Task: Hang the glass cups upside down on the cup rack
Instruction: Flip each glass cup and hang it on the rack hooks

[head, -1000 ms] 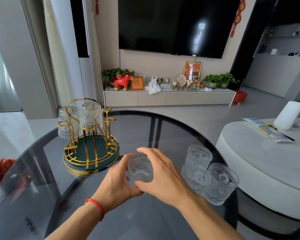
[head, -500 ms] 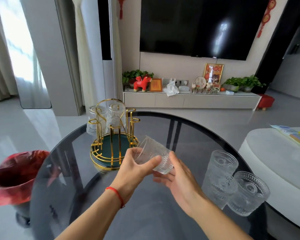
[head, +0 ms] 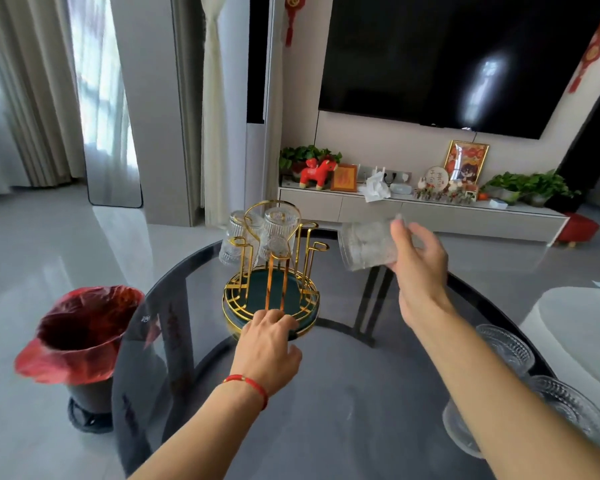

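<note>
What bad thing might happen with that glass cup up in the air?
The right hand holds the ribbed clear glass cup tilted above the dark glass table; a slip could break it. It could also knock the gold wire cup rack, though the left hand rests at its base.

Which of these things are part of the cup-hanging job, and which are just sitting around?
Part of the job:
glass cup held in the right hand
gold cup rack, steadied by the left hand
two hung cups
waiting cups on the table

Just there:
red-lined bin
television
red toy horse
potted plants
</note>
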`<state>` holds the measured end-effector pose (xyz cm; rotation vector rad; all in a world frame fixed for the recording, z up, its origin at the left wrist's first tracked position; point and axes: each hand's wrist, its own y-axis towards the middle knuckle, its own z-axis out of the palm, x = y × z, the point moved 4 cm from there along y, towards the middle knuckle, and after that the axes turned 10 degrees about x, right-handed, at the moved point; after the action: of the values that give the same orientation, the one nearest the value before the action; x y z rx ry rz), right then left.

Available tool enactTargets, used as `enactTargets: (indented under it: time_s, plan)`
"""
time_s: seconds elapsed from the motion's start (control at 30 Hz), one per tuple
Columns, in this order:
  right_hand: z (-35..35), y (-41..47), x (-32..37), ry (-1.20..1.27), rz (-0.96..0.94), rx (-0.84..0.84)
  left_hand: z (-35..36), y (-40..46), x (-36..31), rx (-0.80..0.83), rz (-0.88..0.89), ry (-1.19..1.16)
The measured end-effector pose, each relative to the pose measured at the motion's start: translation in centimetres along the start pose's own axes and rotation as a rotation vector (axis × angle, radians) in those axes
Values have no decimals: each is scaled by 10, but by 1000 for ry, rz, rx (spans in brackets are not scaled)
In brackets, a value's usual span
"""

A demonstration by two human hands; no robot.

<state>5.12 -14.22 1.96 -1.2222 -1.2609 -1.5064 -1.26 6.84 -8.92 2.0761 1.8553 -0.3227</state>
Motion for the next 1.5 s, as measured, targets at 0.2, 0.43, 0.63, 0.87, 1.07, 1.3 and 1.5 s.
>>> enactTargets:
  time_s: [0.2, 0.43, 0.63, 0.87, 1.07, 1.3, 1.5]
  plan:
    - [54, 53, 26, -183, -83, -17, -6, 3, 5, -49, -40, -70]
    - [84, 85, 24, -319, -53, 46, -8, 2, 10, -75, -31, -137]
    - [112, 90, 7, -537, -44, 163, -9, 1, 15, -35, -4, -158]
    - [123, 83, -14, -716, 1, 295, -5, 1, 16, 1, 14, -169]
    - [128, 83, -15, -814, -64, 417, -5, 5, 15, -14, 11, -162]
    - [124, 74, -24, -836, -32, 529, -7, 5, 10, -20, -8, -133]
    - [91, 25, -28, -865, -103, 512, -3, 1, -4, -18, -32, -28]
